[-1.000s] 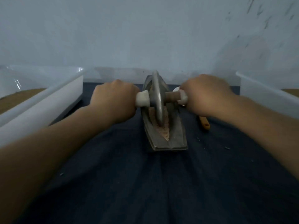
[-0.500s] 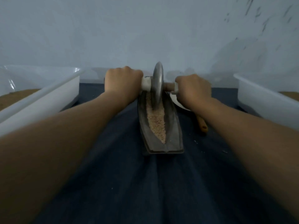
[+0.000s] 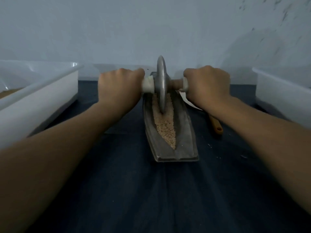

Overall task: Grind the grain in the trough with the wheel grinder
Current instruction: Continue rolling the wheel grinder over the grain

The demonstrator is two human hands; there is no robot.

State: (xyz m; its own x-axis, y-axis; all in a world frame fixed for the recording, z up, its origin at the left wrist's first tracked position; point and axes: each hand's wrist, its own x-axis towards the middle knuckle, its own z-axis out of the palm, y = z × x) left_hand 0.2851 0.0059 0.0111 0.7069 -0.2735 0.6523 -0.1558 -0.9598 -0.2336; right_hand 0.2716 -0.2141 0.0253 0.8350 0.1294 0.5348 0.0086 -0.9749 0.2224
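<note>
At the far left a white tub [image 3: 38, 98] sits on the table [image 3: 151, 190], which is covered in dark blue cloth; something tan shows inside it, too dim to name. Next comes the person's left arm, reaching forward. The left hand [image 3: 119, 88] is wrapped around the white left end of the handle [image 3: 148, 84], its fingers [image 3: 133, 73] curled tight over the top so only knuckles show. The handle runs through the middle of the wheel [image 3: 161, 84], a grey metal disc standing upright on its edge. The wheel's lower rim is down in the grain [image 3: 165, 126], towards the far end of the trough [image 3: 185, 137]. The trough is a long, boat-shaped metal piece lying mid-table and pointing away from the person. The pale, coarse grain fills its groove from under the wheel to the pointed near end. Right of the wheel the handle shows a short brown stretch and a white collar, and the right hand [image 3: 207, 86] grips that side, fingers closed round it as on the left. Under the right wrist, just beside the trough, lies an orange-stemmed utensil [image 3: 217, 126], its white end mostly hidden by the hand. A few pale crumbs [image 3: 243, 156] dot the cloth nearby. At the far right stands a second white tub [image 3: 282, 98], and a plain pale wall [image 3: 151, 31] rises behind everything.
</note>
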